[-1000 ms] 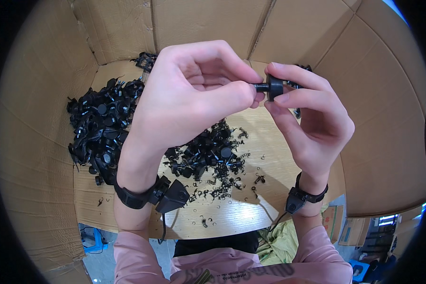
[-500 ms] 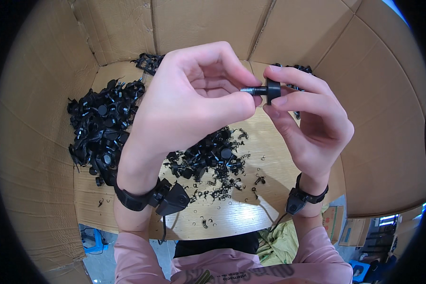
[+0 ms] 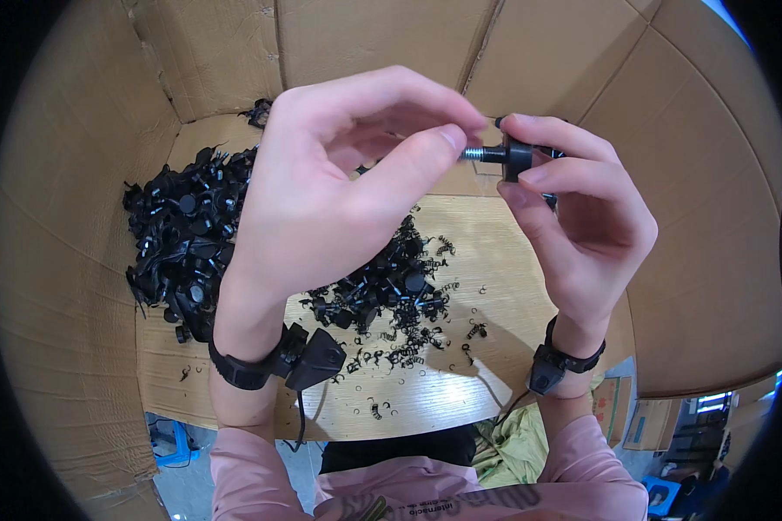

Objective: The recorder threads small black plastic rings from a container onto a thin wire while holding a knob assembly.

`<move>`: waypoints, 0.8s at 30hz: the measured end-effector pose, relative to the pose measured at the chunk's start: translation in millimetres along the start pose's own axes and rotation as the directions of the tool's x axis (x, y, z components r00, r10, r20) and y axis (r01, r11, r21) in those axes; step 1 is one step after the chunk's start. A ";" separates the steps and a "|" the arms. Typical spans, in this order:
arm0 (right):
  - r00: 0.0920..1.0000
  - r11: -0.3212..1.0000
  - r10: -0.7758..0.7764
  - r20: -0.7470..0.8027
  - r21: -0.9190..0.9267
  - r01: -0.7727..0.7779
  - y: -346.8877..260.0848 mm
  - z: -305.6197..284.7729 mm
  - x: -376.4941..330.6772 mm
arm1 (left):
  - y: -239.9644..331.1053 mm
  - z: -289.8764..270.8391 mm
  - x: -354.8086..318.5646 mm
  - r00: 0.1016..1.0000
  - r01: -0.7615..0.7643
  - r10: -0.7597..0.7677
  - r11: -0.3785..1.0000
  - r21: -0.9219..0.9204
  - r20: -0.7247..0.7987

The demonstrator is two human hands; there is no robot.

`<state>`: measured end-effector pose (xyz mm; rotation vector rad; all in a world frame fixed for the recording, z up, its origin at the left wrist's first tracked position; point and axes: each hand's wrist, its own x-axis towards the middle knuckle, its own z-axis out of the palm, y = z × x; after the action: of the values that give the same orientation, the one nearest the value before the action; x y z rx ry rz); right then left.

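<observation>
My right hand point(image 3: 595, 195) pinches the round head of a black knob bolt point(image 3: 517, 160) between thumb and fingers. The bolt lies level, its silver threaded end pointing left. Beside that end, my left hand point(image 3: 347, 165) is curled with thumb and forefinger drawn together. Its forefinger tip is slightly blurred, and whatever may be in the pinch is hidden. Beneath both hands, a pile of black bolts and curly scraps point(image 3: 391, 278) lies on the wooden table point(image 3: 513, 347).
A larger heap of similar black bolts point(image 3: 187, 226) is at the table's left. Cardboard walls point(image 3: 374, 43) enclose the back and sides. More black parts lie behind my hands. Each wrist wears a black strapped device point(image 3: 317, 360) with a cable.
The knob bolt has shifted slightly right and up with my right hand. My left thumb and fingers have slid from the bolt's shaft toward its threaded tip.
</observation>
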<state>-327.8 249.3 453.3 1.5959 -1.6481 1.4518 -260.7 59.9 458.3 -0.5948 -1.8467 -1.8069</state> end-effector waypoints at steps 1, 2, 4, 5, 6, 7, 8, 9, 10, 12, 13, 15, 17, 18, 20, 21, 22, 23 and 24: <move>1.000 1.000 0.005 0.003 -0.005 -0.005 -0.8 0.2 0.1 | 1.3 -0.2 -0.8 0.997 0.078 -0.076 0.993 -0.092 0.030; 1.000 1.000 0.015 0.012 -0.007 -0.015 -1.8 0.4 0.2 | 0.6 0.8 -0.9 0.997 0.078 -0.075 0.993 -0.093 0.030; 0.999 1.000 0.026 0.022 -0.009 -0.026 -2.1 0.8 0.4 | -2.1 3.4 -1.0 0.995 0.100 -0.099 0.987 -0.123 0.012; 1.000 1.000 0.017 0.020 -0.021 -0.016 -1.7 1.0 0.4 | -2.3 3.1 -1.0 0.995 0.100 -0.099 0.987 -0.123 0.012; 1.000 1.000 0.012 0.020 -0.026 -0.012 -1.8 1.3 0.4 | -2.5 2.3 -0.9 0.995 0.100 -0.098 0.989 -0.110 0.021; 1.000 0.999 0.008 0.019 -0.032 -0.007 -1.8 1.6 0.4 | -2.9 1.6 -0.6 0.995 0.100 -0.097 0.990 -0.097 0.031; 1.000 0.999 0.016 0.017 -0.034 -0.016 -2.6 2.2 0.5 | -3.4 0.6 -0.6 0.995 0.100 -0.098 0.990 -0.097 0.030; 1.000 0.999 0.021 0.016 -0.034 -0.020 -3.2 2.5 0.8 | -4.0 -0.6 -0.6 0.993 0.115 -0.111 0.986 -0.116 0.040; 1.000 0.999 0.025 0.015 -0.036 -0.025 -3.7 2.4 1.1 | -4.6 -1.0 -0.4 0.991 0.130 -0.124 0.982 -0.137 0.051; 0.999 0.999 0.013 0.029 -0.044 -0.012 -4.2 2.1 1.7 | -5.0 -0.6 -0.1 0.990 0.139 -0.134 0.979 -0.147 0.048; 0.999 0.999 0.009 0.034 -0.045 -0.007 -4.0 2.3 1.7 | -5.1 -0.7 -0.2 0.989 0.149 -0.144 0.977 -0.155 0.044; 0.999 0.999 -0.007 0.046 -0.049 0.009 -3.2 3.0 1.3 | -4.2 -2.8 0.0 0.983 0.179 -0.171 0.970 -0.167 0.059; 0.999 0.998 -0.015 0.044 -0.056 0.017 -3.3 4.3 1.3 | -4.0 -3.5 0.0 0.978 0.207 -0.196 0.962 -0.179 0.077; 0.999 0.998 -0.016 0.040 -0.057 0.018 -3.3 4.7 1.4 | -5.1 -3.4 -0.4 0.974 0.222 -0.210 0.958 -0.181 0.083; 0.999 0.997 -0.029 0.044 -0.075 0.032 -3.0 4.6 1.5 | -7.5 -3.2 -0.6 0.971 0.236 -0.223 0.954 -0.182 0.088; 0.998 0.996 -0.035 0.047 -0.082 0.039 -2.5 4.3 1.5 | -8.9 -3.4 -0.4 0.972 0.229 -0.214 0.954 -0.193 0.098; 0.998 0.995 -0.041 0.050 -0.091 0.045 -2.3 3.5 1.7 | -9.3 -3.0 0.0 0.973 0.221 -0.203 0.954 -0.204 0.108; 0.999 0.997 -0.035 0.042 -0.074 0.038 -1.5 2.6 1.4 | -8.3 -2.2 0.5 0.973 0.221 -0.202 0.954 -0.204 0.109; 0.999 0.997 -0.032 0.038 -0.067 0.035 -0.7 2.5 1.1 | -6.6 -0.8 0.9 0.977 0.205 -0.192 0.965 -0.161 0.096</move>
<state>-326.6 246.8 453.6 1.6144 -1.6646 1.3439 -265.4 58.9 453.7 -0.5671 -1.8741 -2.1170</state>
